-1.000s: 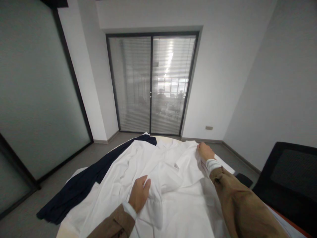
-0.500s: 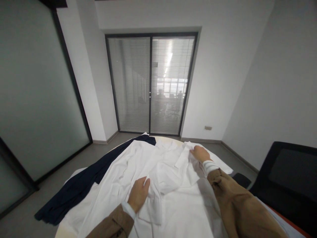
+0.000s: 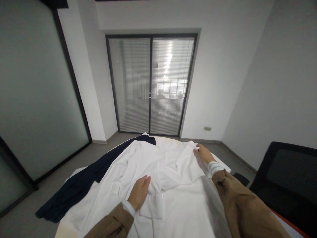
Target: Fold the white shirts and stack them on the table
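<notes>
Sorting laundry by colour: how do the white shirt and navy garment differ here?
The white shirt is bright, the navy garment dark. The white shirt lies on top, overlapping the navy garment's edge. The left hand and right hand touch the white shirt, not the navy garment. Both lie wrinkled.

Right hand (image 3: 204, 154) passes between white shirt (image 3: 178, 201) and black mesh chair (image 3: 284, 175); left hand (image 3: 139, 193) nearer navy garment (image 3: 74, 195); grey floor (image 3: 81, 158) open beyond table rim (image 3: 61, 231).

The white shirt (image 3: 183, 205) runs past the bottom edge.
</notes>
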Demonstrator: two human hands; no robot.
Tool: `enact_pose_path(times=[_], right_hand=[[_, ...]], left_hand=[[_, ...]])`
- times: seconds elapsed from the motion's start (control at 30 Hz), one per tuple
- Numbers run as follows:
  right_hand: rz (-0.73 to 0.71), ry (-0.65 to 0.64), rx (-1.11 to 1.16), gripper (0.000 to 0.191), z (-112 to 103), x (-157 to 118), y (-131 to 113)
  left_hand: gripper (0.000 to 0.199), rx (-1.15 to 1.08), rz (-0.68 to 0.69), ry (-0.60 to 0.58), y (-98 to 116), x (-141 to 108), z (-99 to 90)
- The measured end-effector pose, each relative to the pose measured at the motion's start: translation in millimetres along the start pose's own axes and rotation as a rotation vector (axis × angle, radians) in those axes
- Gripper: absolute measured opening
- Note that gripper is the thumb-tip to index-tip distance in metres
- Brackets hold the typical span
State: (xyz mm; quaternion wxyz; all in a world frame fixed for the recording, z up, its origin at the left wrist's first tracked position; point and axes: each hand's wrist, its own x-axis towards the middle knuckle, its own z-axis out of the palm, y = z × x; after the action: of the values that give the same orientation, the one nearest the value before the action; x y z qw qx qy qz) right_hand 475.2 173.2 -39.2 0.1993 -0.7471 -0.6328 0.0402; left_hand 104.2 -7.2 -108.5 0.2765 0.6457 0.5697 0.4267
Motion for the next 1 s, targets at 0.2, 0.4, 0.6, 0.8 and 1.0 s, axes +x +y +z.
enact_pose_path(times=[0.2,0.4,0.6,0.8,1.0], right_hand=[[0.031,-0.187,-0.045,0.066,-13.3,-21.4,11.2],[-0.029,-0.256,-0.077,0.056,-19.1,-66.7,22.7],[-0.003,-0.181,0.024,0.030,-15.5,-94.8,38.9],[0.068,-0.072,0.178,0.026,-18.9,-100.7,58.4],[0.088,-0.019,0.106,0.026,-15.1,-117.3,57.0]], left_hand=[[0.045,-0.013,-0.038,0.015,-0.2,-0.9,0.7],[0.046,-0.044,0.012,0.007,0.0,-1.3,0.9],[0.043,-0.042,0.009,0.018,-0.9,-2.5,1.6],[0.041,-0.138,-0.015,0.043,5.0,-0.5,-1.3],[0.059,-0.338,-0.030,-0.090,10.9,-2.5,-8.6]])
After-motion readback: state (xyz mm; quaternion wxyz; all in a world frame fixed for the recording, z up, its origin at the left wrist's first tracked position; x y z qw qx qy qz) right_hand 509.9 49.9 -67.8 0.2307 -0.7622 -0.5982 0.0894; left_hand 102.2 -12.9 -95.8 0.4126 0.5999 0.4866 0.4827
